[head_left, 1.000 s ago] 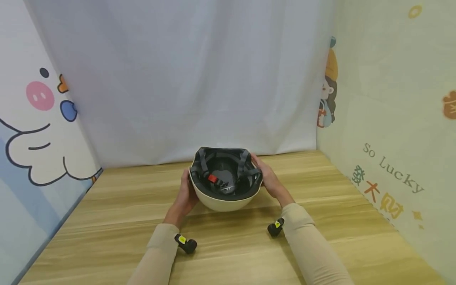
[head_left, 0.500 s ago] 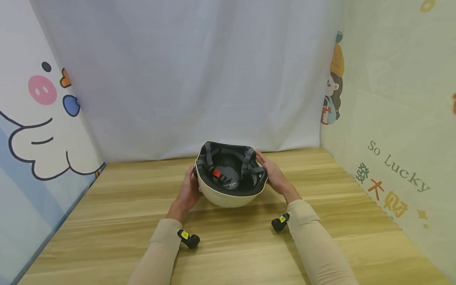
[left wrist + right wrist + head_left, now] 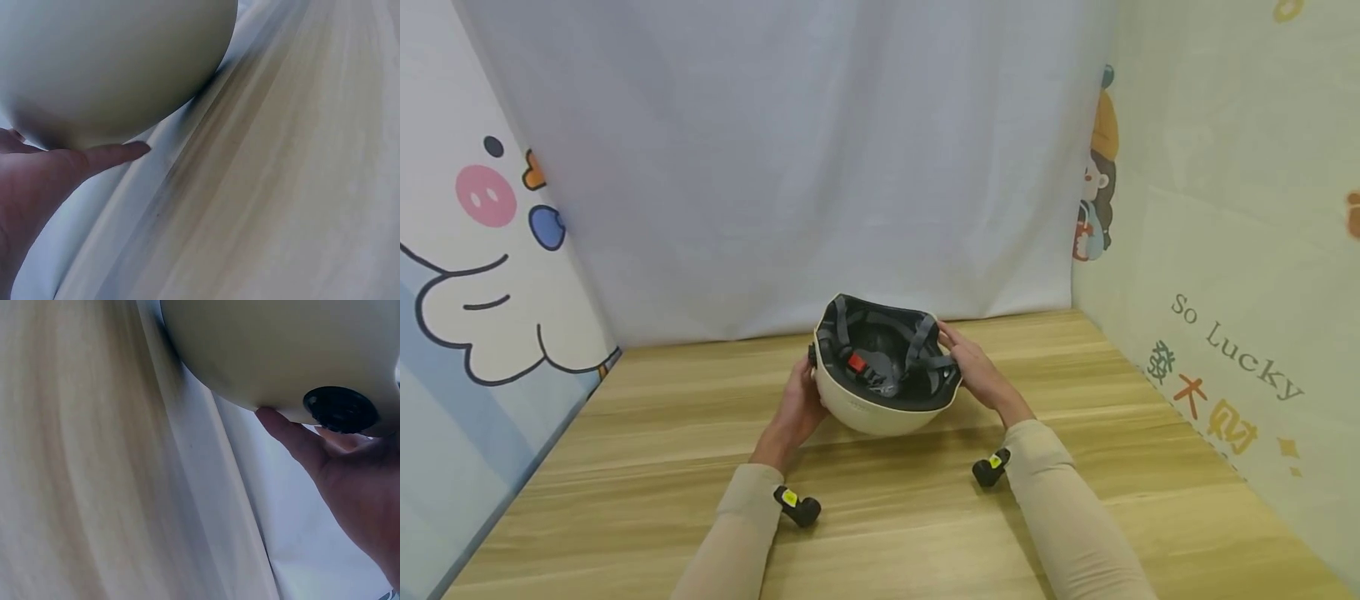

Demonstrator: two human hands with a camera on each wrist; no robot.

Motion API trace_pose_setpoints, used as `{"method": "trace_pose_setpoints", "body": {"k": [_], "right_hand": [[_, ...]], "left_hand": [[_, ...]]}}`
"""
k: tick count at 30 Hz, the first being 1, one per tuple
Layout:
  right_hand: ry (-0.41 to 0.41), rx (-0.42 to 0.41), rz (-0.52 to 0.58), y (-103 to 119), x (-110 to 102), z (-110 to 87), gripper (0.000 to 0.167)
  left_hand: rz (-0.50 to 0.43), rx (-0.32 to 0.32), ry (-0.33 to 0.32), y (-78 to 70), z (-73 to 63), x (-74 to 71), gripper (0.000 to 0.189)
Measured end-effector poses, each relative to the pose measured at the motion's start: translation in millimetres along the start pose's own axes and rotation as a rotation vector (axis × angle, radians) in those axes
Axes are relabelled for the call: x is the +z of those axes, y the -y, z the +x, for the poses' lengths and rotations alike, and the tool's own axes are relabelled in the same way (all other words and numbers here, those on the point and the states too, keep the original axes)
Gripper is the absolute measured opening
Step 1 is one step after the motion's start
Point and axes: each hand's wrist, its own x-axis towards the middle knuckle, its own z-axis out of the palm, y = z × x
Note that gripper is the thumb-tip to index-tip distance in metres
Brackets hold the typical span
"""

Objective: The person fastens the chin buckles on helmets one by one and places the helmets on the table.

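Note:
A cream helmet (image 3: 880,415) lies upside down between both hands, its dark padded inside facing up. Grey straps and a red buckle (image 3: 857,362) show within it. At its left side my left hand (image 3: 799,404) holds the shell, the thumb (image 3: 119,155) lying along the curved outside. My right hand (image 3: 983,372) grips the opposite side near the rim; in the right wrist view its thumb (image 3: 290,434) touches the shell beside a round black knob (image 3: 340,409). The remaining fingers are mostly hidden by the helmet. Whether its underside touches the table I cannot tell.
Beneath everything is a wood-grain table (image 3: 880,533). A pale curtain (image 3: 820,167) hangs along its back edge. Printed walls stand on the left (image 3: 490,317) and right (image 3: 1217,250). A small black camera sits on each cuff.
The helmet has turned slightly, its right rim now lower than its left, and more of a black knob shows at its left side. Both hands moved along with it; the view also shifted a little.

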Motion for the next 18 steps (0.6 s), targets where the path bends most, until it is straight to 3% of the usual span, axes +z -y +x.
{"method": "trace_pose_setpoints", "body": {"k": [4, 9, 12, 18], "right_hand": [[-0.012, -0.032, -0.083, 0.3, -0.6, -0.9, 0.062], [-0.024, -0.062, -0.153, 0.5, -0.7, -2.0, 0.061], [-0.050, -0.079, -0.270, 1.4, -0.5, -2.8, 0.060], [-0.062, -0.146, -0.477, 2.7, -0.6, -2.0, 0.058]], "left_hand": [[-0.008, 0.000, 0.036, 2.0, -0.5, 1.3, 0.059], [0.089, -0.017, -0.003, 4.5, -1.3, 3.0, 0.076], [0.130, -0.027, -0.005, 5.8, -1.3, 3.3, 0.081], [0.127, -0.034, -0.003, 7.8, 1.9, 3.0, 0.073]]}}
